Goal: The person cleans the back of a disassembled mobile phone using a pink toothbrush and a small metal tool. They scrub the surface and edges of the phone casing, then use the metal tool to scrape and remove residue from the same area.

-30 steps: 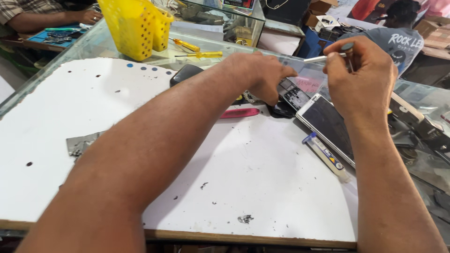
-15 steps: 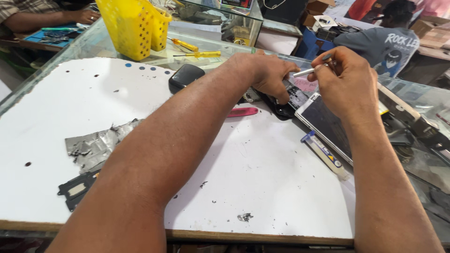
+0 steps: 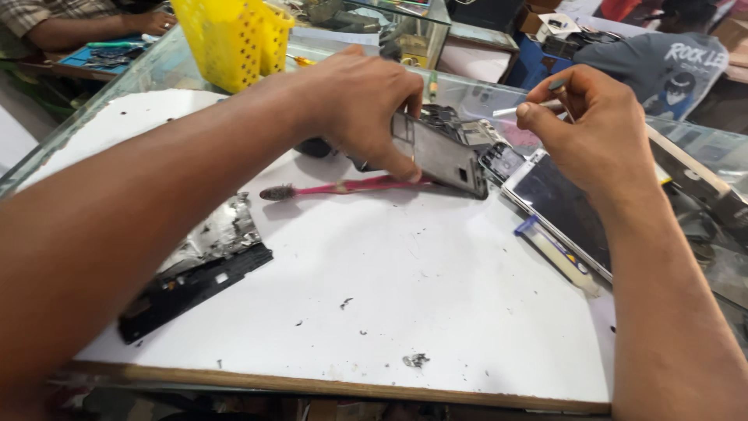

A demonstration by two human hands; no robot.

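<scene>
My left hand [image 3: 360, 101] grips a grey metal phone frame [image 3: 441, 154] and holds it tilted up on its edge above the white work board [image 3: 436, 288]. My right hand [image 3: 596, 129] is closed on a thin pen-like tool [image 3: 523, 108], whose tip points left toward the frame's upper end. A phone with a dark screen [image 3: 562, 209] lies flat under my right wrist. A pink toothbrush [image 3: 343, 187] rests on the board just below the frame.
A black phone part with crumpled silver foil [image 3: 204, 261] lies at the left. A small clear tube [image 3: 555, 254] sits beside the dark-screen phone. A yellow basket [image 3: 227, 39] stands at the back. Another person's hands [image 3: 148, 23] work at the far left; a glass edge runs along the right.
My left hand has lifted the metal frame up onto its edge. My right hand with the tool stays close above it. The view moved closer, showing the black part and foil at the left.
</scene>
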